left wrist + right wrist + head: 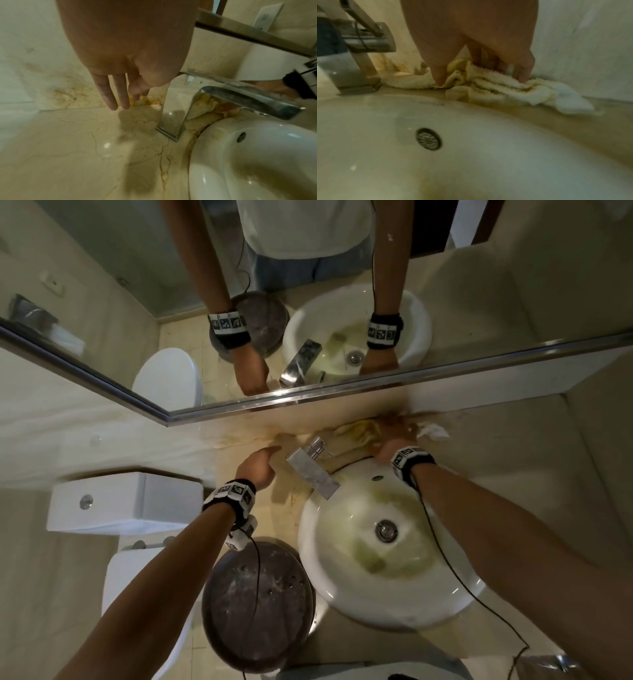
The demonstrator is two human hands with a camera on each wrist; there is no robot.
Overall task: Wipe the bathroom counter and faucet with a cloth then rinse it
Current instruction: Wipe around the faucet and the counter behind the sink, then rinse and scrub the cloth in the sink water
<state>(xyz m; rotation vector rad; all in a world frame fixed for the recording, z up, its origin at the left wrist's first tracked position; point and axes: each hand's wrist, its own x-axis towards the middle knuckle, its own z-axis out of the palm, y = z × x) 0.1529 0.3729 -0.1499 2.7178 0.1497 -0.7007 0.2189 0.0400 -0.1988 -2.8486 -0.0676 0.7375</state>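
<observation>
A stained, cream-yellow cloth [359,429] lies bunched on the beige marble counter [291,501] behind the white round sink [445,594], against the back wall. My right hand [394,441] presses down on it. In the right wrist view the thumb and fingers [522,73] dig into the cloth [505,89] and pinch a fold between them. The chrome faucet [315,470] stands just left of that hand. My left hand [263,460] hovers left of the faucet [173,115] with fingers [106,93] straight, holding nothing, just above the counter [77,142].
A mirror [308,302] with a metal frame runs above the back wall. Crumpled white tissue [433,431] lies right of the cloth. A round dark lid [257,604] sits on the counter's front left. The toilet tank [126,501] is further left. Brown stains mark the wall seam [142,101].
</observation>
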